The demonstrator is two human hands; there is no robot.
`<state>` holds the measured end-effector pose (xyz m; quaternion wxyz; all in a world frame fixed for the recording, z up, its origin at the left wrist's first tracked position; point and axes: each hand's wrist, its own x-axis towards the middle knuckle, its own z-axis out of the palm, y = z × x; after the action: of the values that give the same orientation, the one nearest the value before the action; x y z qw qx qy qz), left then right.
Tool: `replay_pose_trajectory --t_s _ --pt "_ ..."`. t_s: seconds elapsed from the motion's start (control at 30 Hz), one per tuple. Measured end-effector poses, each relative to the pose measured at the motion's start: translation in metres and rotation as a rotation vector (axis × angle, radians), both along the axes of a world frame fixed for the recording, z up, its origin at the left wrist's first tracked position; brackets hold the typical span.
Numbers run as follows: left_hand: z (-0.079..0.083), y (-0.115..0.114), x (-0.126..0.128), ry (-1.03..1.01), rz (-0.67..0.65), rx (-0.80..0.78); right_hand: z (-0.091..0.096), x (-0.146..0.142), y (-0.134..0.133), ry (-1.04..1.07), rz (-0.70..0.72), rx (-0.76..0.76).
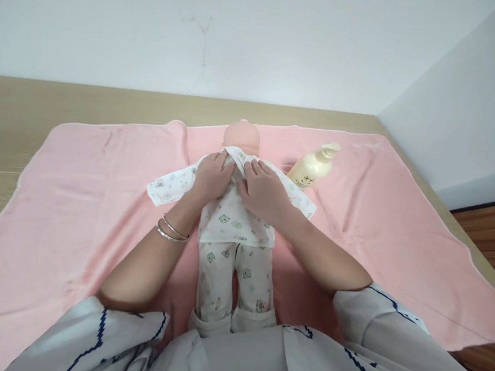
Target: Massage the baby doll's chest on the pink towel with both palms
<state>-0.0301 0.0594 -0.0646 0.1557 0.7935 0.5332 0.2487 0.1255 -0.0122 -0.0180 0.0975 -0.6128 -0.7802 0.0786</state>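
Novice: Cloth first. How does that shirt [228, 218] handle?

Carer: Thin printed cotton, I judge: very light, limp, no stiffness at all. It bunches wherever it is pushed, so it is best taken by the front edges near the collar, not by the middle of a panel.

Novice: Is that where the hands are?

Carer: Yes. The left hand [213, 176] has its fingers curled over the collar flap and closed on it. The right hand [264, 194] lies just beside it on the other front edge, fingers together and pointing toward the collar. Its thumb is hidden, so I cannot tell whether it pinches the cloth or only presses it.

Novice: And the doll [240, 136] itself?

Carer: It lies on its back in the middle of the pink towel [83, 208], head away from the person, legs in matching trousers [225, 266] toward them. The head looks like smooth vinyl and the body is probably soft-stuffed — light and floppy, not fragile. I would support it under the back rather than pull on a sleeve.

Novice: Anything close by?

Carer: A cream pump bottle [312, 168] lies on the towel just beside the doll's sleeve, apart from both hands. Two bangles [172, 231] sit on the left wrist, clear of the cloth. The towel covers a wooden table [13, 111].
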Motion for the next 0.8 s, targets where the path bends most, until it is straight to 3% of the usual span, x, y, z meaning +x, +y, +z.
replay_pose_trajectory --t_s 0.23,0.4,0.53,0.67,0.8 --pt "0.000 -0.006 0.004 0.003 0.085 -0.022 -0.003 0.006 0.016 0.121 -0.078 -0.091" --pt "0.007 -0.033 0.017 0.029 0.118 -0.020 -0.020 0.021 0.043 0.181 -0.172 -0.077" --pt "0.018 -0.052 0.026 0.044 0.084 -0.030 -0.027 0.030 0.053 0.180 -0.130 -0.036" --pt "0.020 -0.042 0.021 0.034 0.069 -0.065 -0.019 0.020 0.034 0.047 -0.065 0.009" --pt "0.006 -0.015 0.007 0.107 -0.047 0.035 -0.011 -0.004 0.000 -0.025 -0.033 0.071"
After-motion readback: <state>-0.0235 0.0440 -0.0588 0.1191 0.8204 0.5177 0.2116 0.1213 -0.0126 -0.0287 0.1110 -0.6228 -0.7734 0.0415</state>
